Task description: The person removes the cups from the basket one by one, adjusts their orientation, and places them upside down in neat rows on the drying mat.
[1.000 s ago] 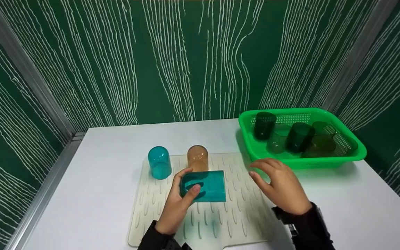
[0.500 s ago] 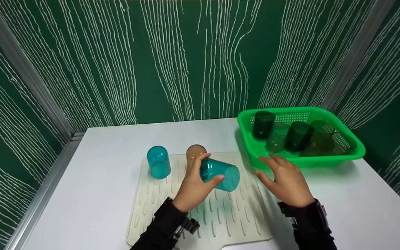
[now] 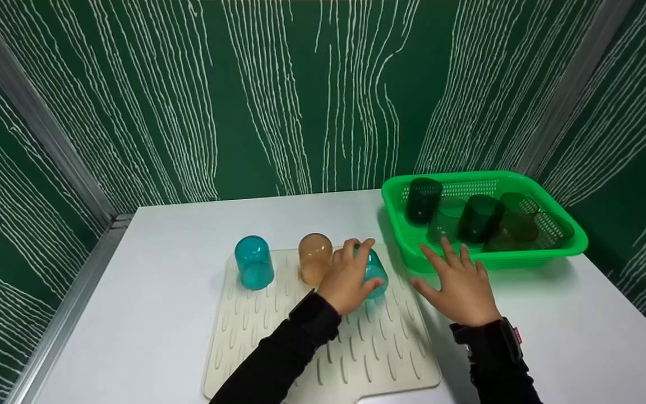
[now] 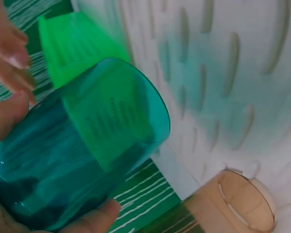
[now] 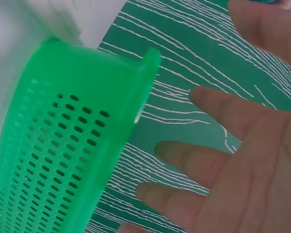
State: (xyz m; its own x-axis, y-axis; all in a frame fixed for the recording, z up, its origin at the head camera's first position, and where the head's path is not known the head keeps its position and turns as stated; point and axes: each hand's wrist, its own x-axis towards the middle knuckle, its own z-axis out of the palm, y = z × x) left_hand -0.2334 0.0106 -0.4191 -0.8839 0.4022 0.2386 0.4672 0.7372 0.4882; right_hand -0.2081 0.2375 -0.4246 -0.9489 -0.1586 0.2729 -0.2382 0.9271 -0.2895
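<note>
My left hand (image 3: 348, 283) grips a teal see-through cup (image 3: 376, 275) around its closed end, thumb on one side and fingers on the other. In the left wrist view the teal cup (image 4: 82, 145) points its rim at the drying mat (image 4: 262, 97), where a teal tint falls; it appears just above the surface. Left of that hand, an amber cup (image 3: 313, 264) stands upside down on the drying mat (image 3: 278, 348), and beyond it a second teal cup (image 3: 254, 264). My right hand (image 3: 460, 289), fingers spread and holding nothing, is before the green basket (image 3: 485, 261).
In the basket at the right stand several dark and tinted cups (image 3: 424, 202). The white table (image 3: 149, 292) extends around the mat. Green panels with white lines (image 3: 312, 101) rise behind the table and at both sides.
My left hand has carried the teal cup rightward and away from me, turning it from sideways to rim down, beside the amber cup. My right hand has spread its fingers.
</note>
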